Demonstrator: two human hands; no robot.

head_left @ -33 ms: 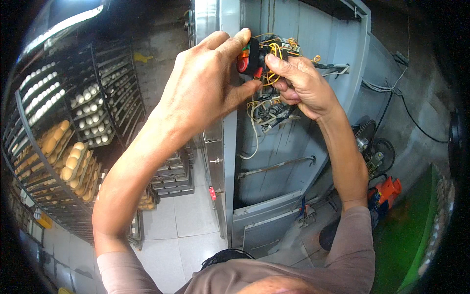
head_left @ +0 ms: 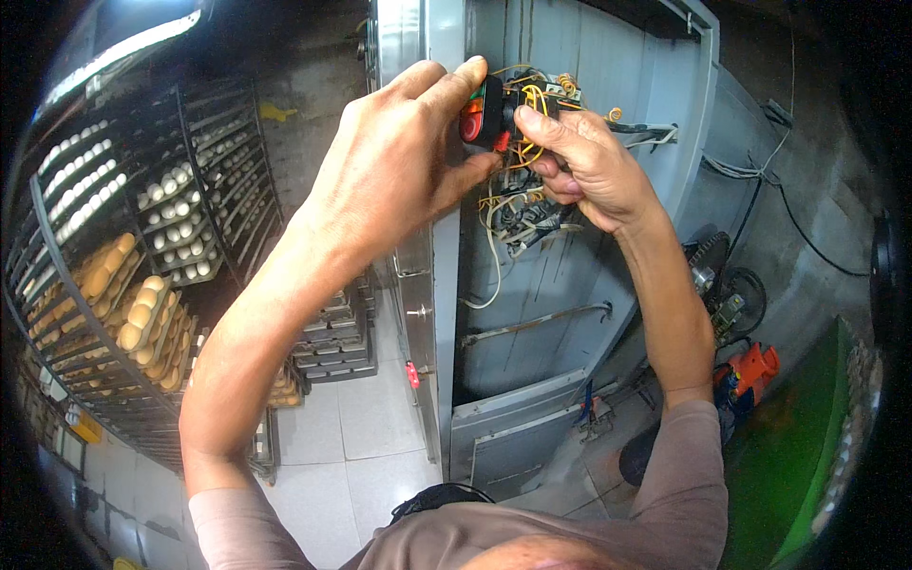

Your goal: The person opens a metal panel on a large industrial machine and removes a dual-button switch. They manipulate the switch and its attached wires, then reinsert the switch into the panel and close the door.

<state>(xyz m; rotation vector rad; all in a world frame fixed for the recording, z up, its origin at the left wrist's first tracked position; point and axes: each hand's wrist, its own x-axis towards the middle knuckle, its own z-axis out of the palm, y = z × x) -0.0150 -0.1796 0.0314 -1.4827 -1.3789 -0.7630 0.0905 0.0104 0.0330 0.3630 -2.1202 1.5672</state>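
Note:
My left hand (head_left: 399, 161) is raised against the edge of an open grey metal cabinet (head_left: 570, 313) and grips a small black switch box (head_left: 480, 114) with a red and a green button, thumb below and fingers on top. Just to its right, my right hand (head_left: 589, 171) pinches the yellow wires (head_left: 527, 104) that run out of the back of the switch. Below both hands hangs a tangle of white, yellow and black wires (head_left: 518, 214) inside the cabinet. My fingers hide the wire ends.
Tall wire racks on the left hold browned bread loaves (head_left: 123, 304) and trays of pale dough pieces (head_left: 180, 218). Stacked trays (head_left: 332, 342) sit on the tiled floor. An orange power tool (head_left: 746, 370), pliers (head_left: 594, 413) and a geared motor (head_left: 722, 285) lie lower right.

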